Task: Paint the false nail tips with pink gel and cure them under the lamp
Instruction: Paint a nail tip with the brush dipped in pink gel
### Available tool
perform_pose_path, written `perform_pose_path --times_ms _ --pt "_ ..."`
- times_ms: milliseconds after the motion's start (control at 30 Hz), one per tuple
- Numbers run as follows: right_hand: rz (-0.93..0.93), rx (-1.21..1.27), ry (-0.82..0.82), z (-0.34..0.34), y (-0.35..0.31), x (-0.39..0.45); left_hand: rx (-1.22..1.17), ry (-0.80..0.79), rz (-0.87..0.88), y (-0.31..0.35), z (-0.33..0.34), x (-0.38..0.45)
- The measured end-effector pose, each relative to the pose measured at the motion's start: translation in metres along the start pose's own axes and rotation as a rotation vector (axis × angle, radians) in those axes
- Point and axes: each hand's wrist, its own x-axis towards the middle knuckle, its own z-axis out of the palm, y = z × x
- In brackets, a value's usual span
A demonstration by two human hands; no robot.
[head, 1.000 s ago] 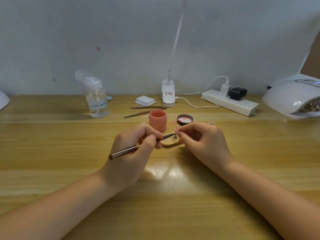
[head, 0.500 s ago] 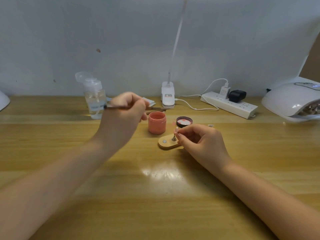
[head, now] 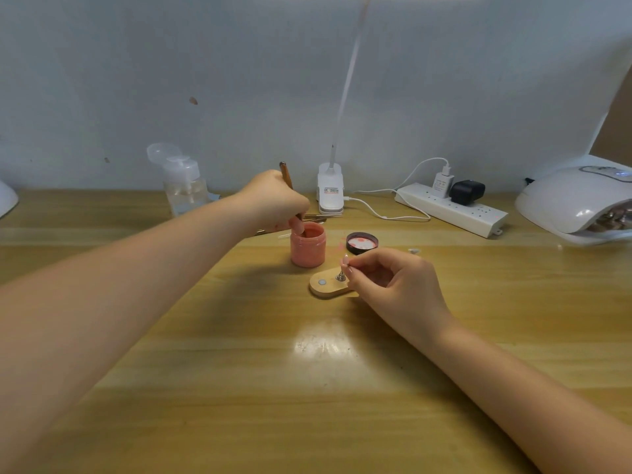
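Left hand [head: 273, 203] grips brush [head: 286, 176], dipping into pink gel jar [head: 307, 249]. Right hand [head: 390, 282] pinches nail tip [head: 345, 261] on wooden stand [head: 326, 287], jar's four o'clock. Light, slippery, probably flexible: better held by edges.

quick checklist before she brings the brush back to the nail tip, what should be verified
1. Brush gripped by left hand: ok.
2. Brush end down in the open pink gel jar: ok.
3. Gel loaded on the bristles: cannot tell, they are hidden in the jar.
4. Nail tip steadied on the wooden stand by right hand: ok.
5. Jar lid off, lying beside the jar: ok.
6. Curing lamp switched on: cannot tell.
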Motion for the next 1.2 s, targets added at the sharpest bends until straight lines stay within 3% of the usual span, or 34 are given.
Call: perform_pose_path --times_ms 133,233,500,733,900,1067,1200 --pt "-0.014 -0.023 -0.012 0.0 0.001 0.0 -0.373 0.124 -0.093 -0.015 -0.016 0.002" --pt "-0.023 -0.027 -0.025 -0.001 0.001 0.0 -0.627 0.098 -0.2 -0.033 -0.026 -0.002" --pt "-0.034 -0.041 -0.036 -0.001 0.0 0.0 -0.908 0.019 -0.305 -0.056 -0.032 -0.009" --pt "-0.02 -0.028 -0.032 -0.003 -0.001 0.0 -0.939 0.059 -0.35 -0.065 -0.028 -0.016" --pt "0.003 -0.017 -0.019 -0.002 -0.002 0.0 -1.03 0.165 -0.073 -0.057 -0.019 -0.044" --pt "0.015 -0.022 -0.006 -0.002 -0.003 0.0 -0.681 0.249 0.447 -0.054 0.02 -0.09" --pt "0.019 -0.027 0.0 -0.002 -0.003 0.0 -0.509 0.212 0.604 -0.058 0.037 -0.108"
